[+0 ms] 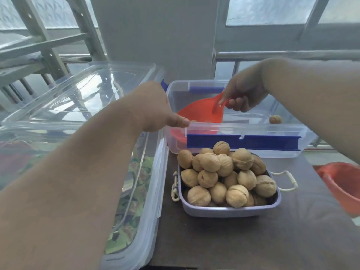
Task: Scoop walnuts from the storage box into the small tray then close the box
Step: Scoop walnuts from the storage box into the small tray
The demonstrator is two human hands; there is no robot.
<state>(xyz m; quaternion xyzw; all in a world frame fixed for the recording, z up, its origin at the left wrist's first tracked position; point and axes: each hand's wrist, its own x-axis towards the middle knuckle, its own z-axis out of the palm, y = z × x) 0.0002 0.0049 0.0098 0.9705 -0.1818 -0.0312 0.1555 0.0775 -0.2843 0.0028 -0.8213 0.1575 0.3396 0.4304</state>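
Two bare forearms in view, w/ no sleeves, cuffs or gloves on the parts shown. Left hand and right hand both bare: no rings, watch, bands or bracelets visible on fingers or wrists. Left forearm fills the lower-left of the view, broad near the camera & narrowing toward the wrist. Right forearm enters from the right edge, likewise uncovered. Thumbnail on left hand short, unpainted. Fine detail soft, slightly blurred.

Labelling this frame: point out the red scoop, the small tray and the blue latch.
red scoop (202,112), head view, on its bowl's back.
small tray (229,210), head view, on its near wall.
blue latch (241,142), head view, on its middle.
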